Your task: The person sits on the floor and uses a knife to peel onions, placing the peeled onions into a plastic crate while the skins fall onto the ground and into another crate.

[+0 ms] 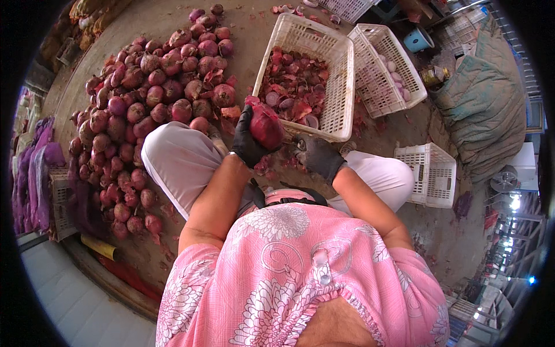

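Both my hands wear dark gloves. My left hand (247,139) holds a large red onion (266,126) with loose skin at its top, over the near left corner of a white plastic crate (342,86). My right hand (318,155) is curled just below the crate's near right edge, to the right of the onion and apart from it; something small seems to be between its fingers, too unclear to name. Red onion skins (299,82) and onion pieces lie in the crate. A large pile of unpeeled red onions (151,95) spreads over the floor on the left.
A second white crate (368,65) with peeled onions stands at the upper right. Another white crate (427,173) stands beyond my right knee. At the right are a blue bucket (418,40), a jar (434,76) and a heaped green-grey cloth (481,108). Purple mesh bags (39,173) are at the far left.
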Available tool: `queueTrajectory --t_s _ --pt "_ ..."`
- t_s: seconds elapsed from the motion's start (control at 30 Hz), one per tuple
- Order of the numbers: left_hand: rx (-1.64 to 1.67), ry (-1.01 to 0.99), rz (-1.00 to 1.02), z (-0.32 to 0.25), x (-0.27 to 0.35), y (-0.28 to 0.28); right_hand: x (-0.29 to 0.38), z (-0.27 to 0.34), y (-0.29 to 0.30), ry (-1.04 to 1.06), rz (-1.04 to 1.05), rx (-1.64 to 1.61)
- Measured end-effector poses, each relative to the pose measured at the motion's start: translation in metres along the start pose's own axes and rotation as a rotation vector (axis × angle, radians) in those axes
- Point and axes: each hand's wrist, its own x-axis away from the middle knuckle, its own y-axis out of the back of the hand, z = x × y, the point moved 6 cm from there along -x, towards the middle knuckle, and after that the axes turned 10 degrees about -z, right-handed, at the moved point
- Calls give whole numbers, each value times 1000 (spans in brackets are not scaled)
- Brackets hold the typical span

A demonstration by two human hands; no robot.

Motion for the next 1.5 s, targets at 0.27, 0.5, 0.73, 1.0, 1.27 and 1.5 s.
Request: queueTrajectory --t_s 0.27,0.5,0.73,1.0,1.27,1.5 --pt "-97 -129 -128 3 -9 6 -14 -10 -45 668 381 759" --pt "-28 -60 -123 6 -2 -18 -49 -4 -60 640 405 657" --pt "75 -95 83 -7 -10 -7 -3 -6 -40 709 278 508" --pt "-174 -195 -84 -9 -2 4 -39 -66 -125 -74 503 101" --pt "23 -18 227 -9 24 -27 -34 -49 -88 85 160 307" --pt "3 -19 333 1 40 -92 -44 -93 -15 -8 -21 -59"
